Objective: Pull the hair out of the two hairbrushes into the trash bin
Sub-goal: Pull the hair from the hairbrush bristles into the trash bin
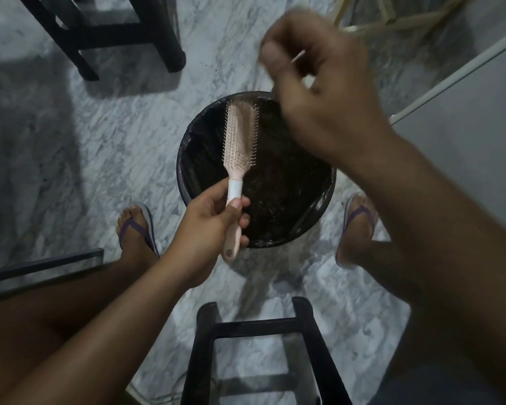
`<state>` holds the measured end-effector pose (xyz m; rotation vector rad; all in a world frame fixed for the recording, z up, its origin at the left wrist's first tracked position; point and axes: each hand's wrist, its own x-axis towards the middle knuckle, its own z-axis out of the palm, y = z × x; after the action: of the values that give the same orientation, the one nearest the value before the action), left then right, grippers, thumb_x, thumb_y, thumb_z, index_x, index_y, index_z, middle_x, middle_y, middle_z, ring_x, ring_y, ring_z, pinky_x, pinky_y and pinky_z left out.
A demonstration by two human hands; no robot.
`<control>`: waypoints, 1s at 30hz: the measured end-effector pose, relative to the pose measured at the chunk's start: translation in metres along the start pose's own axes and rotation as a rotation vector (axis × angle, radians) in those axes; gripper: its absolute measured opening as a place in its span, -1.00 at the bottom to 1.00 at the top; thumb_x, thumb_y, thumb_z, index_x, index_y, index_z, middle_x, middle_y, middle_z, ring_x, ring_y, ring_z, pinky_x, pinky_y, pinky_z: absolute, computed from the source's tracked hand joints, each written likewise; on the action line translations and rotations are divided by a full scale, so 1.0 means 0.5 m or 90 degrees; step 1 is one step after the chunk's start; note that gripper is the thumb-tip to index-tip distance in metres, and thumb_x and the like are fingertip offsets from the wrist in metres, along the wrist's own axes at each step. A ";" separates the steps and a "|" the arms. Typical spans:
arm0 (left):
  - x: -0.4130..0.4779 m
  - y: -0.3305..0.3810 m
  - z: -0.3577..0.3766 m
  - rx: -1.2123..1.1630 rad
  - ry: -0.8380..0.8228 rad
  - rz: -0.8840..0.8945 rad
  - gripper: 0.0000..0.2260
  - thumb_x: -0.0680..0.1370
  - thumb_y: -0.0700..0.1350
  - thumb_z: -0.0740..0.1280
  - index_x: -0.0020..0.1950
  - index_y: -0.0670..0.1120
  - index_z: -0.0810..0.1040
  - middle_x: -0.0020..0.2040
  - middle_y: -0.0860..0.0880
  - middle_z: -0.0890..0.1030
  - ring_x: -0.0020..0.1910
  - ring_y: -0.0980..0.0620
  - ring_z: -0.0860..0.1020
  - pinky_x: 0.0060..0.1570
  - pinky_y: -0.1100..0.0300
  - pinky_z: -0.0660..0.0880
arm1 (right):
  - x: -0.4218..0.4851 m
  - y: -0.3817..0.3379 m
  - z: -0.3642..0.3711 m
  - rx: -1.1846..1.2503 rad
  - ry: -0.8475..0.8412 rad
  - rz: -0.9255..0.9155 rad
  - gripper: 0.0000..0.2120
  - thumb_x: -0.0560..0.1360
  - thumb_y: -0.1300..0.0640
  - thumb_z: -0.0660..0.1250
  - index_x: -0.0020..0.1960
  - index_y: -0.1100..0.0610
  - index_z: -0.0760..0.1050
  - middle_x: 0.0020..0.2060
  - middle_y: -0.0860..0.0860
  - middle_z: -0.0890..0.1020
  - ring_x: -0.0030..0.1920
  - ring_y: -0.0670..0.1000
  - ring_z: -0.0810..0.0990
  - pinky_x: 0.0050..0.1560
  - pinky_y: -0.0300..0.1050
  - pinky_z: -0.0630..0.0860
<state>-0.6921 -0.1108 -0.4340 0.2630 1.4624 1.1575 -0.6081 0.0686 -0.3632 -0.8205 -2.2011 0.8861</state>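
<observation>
My left hand [214,220] grips the handle of a pink hairbrush [241,135] with a white band, holding it bristles up over the trash bin [187,171]. The bin is round, lined with a black bag and holds dark hair. My right hand [319,92] is raised above the bin's far right rim, blurred by motion. Its fingers are curled and pinched, with a thin pale stick showing between them. Whether it also pinches hair, I cannot tell. Only one hairbrush is in view.
A black stool [260,346] stands between my legs, close to me. Another black stool [114,33] stands at the far left and a pale wooden frame [392,19] at the far right. My feet in sandals flank the bin on the marble floor. A white appliance [465,112] is at right.
</observation>
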 end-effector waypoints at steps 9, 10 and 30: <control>0.004 0.008 -0.009 -0.042 0.016 0.019 -0.66 0.67 -0.25 0.20 0.44 -0.11 0.43 -0.05 -0.03 0.53 -0.26 0.08 0.48 -0.31 0.12 0.51 | -0.029 0.040 -0.016 -0.159 -0.190 0.108 -0.70 0.60 0.14 0.19 -0.21 0.31 0.48 -0.36 0.17 0.53 -0.33 0.10 0.51 -0.29 0.04 0.47; 0.004 0.008 -0.009 -0.041 0.016 0.024 -0.66 0.67 -0.25 0.20 0.44 -0.10 0.43 -0.06 -0.03 0.53 -0.26 0.08 0.49 -0.31 0.12 0.51 | -0.034 0.052 -0.014 -0.265 -0.336 0.195 -0.78 0.57 0.14 0.21 -0.09 0.28 0.53 -0.22 0.18 0.60 -0.19 0.13 0.58 -0.17 0.06 0.55; 0.004 0.020 0.001 -0.191 -0.038 -0.010 -0.71 0.67 -0.27 0.17 0.38 -0.20 0.44 -0.04 -0.06 0.49 -0.28 0.09 0.46 -0.35 0.18 0.47 | -0.030 0.020 0.048 0.038 -0.016 -0.009 -0.85 0.53 0.11 0.44 -0.06 0.19 0.70 -0.20 -0.01 0.72 -0.19 -0.09 0.67 -0.12 -0.15 0.59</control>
<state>-0.6967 -0.1046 -0.4276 0.0759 1.2173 1.3261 -0.6131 0.0547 -0.3893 -0.7676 -2.1881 0.9558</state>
